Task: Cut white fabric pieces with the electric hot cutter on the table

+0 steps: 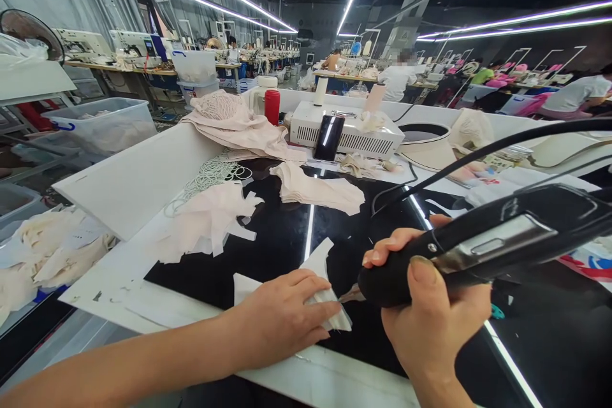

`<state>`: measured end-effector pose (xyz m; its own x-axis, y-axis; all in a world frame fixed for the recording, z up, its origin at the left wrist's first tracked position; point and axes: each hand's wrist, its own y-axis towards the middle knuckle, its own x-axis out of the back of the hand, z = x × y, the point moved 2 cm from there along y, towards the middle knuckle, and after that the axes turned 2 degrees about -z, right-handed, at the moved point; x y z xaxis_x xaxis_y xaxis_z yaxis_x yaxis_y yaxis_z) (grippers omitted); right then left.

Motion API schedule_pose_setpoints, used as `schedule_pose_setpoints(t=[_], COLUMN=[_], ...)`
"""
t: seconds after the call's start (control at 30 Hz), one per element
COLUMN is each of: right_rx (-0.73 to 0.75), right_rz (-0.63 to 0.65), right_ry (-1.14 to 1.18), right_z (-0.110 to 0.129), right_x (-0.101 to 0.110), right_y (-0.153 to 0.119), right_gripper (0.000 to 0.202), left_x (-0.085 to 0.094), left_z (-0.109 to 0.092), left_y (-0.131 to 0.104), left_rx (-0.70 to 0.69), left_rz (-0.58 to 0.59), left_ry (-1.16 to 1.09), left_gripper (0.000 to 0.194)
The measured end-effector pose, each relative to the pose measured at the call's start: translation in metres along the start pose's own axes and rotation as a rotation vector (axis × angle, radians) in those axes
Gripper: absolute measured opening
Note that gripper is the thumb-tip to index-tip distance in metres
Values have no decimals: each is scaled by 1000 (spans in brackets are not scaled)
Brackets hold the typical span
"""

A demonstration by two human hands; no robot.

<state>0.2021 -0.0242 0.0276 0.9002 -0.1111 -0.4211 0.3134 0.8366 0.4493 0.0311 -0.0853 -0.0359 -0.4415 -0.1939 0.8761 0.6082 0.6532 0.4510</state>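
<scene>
My left hand [291,312] lies with its fingers spread over a white fabric piece [318,261] near the front edge of the black glossy surface [282,242]. My right hand [430,306] is wrapped round a black handheld tool [478,236] with a metal plate and a cable. The tool's front end points left, and a narrow tip reaches the fabric beside my left fingertips. Behind them are a stack of cream fabric pieces [318,188] and a loose pile of pale pieces [205,220] at the left.
A white box [347,131] with vents stands at the back, a phone [329,138] leaning on it. Nearby are a red bottle [272,107], beige cloth [239,127] and green cord [215,175]. The black cable [459,156] arches across the right side. Other people sit farther back.
</scene>
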Motion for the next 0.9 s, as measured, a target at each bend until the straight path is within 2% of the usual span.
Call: schedule_pose_setpoints(t=[0.27, 0.63, 0.9], right_rx=[-36, -3, -41], right_rz=[-23, -50, -58], right_ry=[2, 50, 36], right_z=[-2, -3, -10], right_x=[2, -9, -11], right_y=[-2, 7, 7], right_gripper=[51, 50, 50], left_x=[3, 2, 3], left_z=[15, 14, 13], left_y=[-1, -1, -1], left_rx=[0, 0, -2], left_rz=[-13, -34, -60], left_ry=[-33, -23, -35], left_gripper=[28, 27, 29])
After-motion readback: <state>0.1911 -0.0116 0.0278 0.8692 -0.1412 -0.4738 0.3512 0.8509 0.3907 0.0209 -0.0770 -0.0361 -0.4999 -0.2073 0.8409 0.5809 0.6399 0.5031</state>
